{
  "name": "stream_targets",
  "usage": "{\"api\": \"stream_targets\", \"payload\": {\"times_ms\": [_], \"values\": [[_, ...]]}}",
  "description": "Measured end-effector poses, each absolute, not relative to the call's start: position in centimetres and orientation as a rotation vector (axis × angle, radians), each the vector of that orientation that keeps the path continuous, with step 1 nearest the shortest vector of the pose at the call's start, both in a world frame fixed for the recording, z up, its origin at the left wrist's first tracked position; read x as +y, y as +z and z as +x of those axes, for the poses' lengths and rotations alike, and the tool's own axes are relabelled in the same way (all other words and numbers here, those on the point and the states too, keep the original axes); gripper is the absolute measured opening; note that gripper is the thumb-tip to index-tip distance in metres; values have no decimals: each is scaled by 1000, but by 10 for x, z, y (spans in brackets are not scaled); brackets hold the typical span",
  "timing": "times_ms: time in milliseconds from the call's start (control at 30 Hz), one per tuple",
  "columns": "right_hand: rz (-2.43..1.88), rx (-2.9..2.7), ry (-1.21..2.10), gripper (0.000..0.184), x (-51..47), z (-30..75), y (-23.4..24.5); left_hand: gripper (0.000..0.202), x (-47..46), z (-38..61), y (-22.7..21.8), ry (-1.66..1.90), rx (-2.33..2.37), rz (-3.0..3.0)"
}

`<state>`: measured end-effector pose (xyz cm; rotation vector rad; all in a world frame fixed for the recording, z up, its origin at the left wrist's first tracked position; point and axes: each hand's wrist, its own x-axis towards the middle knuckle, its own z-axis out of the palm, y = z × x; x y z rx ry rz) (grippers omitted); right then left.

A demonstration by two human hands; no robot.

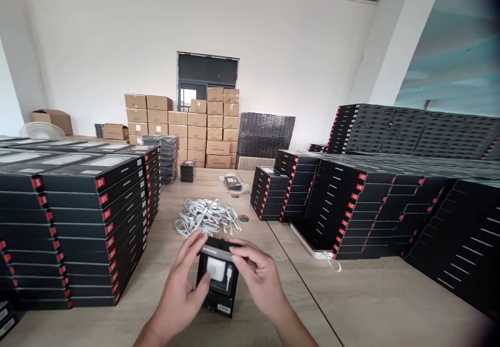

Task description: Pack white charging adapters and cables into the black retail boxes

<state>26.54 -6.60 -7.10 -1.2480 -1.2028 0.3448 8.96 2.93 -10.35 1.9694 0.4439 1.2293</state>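
Both of my hands hold one small black product box (217, 287) just above the wooden table (351, 305). The box has a clear window with a white charger and cable inside. My left hand (182, 289) grips its left side, fingers curled over the top edge. My right hand (258, 279) grips the right side, fingertips on the top flap. A pile of coiled white cables (206, 217) lies on the table right behind the box.
Tall stacks of black boxes with red tabs stand at the left (78, 227) and at the right (351, 206). A white power strip (312, 245) lies beside the right stacks. Brown cartons (183, 128) and black trays (265, 134) are stacked by the far wall.
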Motion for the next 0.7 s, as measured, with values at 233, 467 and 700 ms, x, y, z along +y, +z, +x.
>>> {"api": "stream_targets", "payload": {"times_ms": [233,467,700], "values": [[-1016,-643,622,37,-54,288,-93,65,5,100,-113,1104,598,2179],[-951,-661,683,33,-51,267,-95,99,-27,98,-122,1273,975,2530],[-1199,-915,738,45,-51,255,-97,80,-41,29,-159,1269,1446,2433]]}}
